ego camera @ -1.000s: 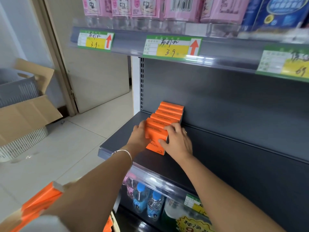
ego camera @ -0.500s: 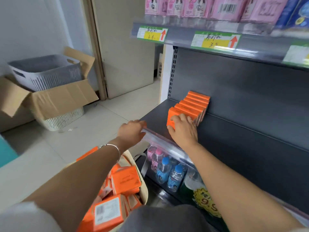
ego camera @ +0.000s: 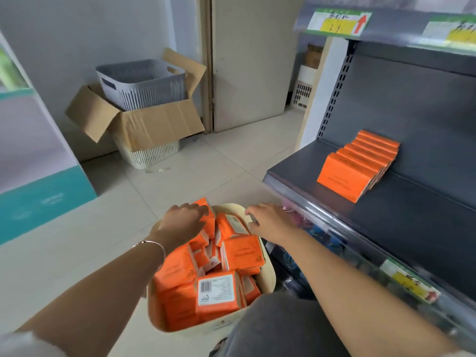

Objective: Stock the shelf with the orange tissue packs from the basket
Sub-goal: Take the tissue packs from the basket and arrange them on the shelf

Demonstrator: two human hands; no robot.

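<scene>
A cream basket [ego camera: 268,276] stands on the floor below me, full of orange tissue packs [ego camera: 239,251], one showing a white barcode label. My left hand [ego camera: 184,221] hovers over the basket's far left side, fingers spread and resting on an upright pack [ego camera: 209,217]. Above the far right rim, my right hand [ego camera: 269,220] is spread and holds nothing. A row of several orange packs [ego camera: 358,163] stands on edge on the dark grey shelf [ego camera: 296,163] to the right, apart from both hands.
An open cardboard box [ego camera: 154,124] holding a grey basket [ego camera: 143,83] sits on a white basket by the door. A teal display [ego camera: 38,202] stands at left. Bottles fill the lower shelf [ego camera: 322,240], and price labels [ego camera: 337,21] hang above.
Both hands have left the row of packs on the shelf and come down to the basket. My view has swung down and to the left.
</scene>
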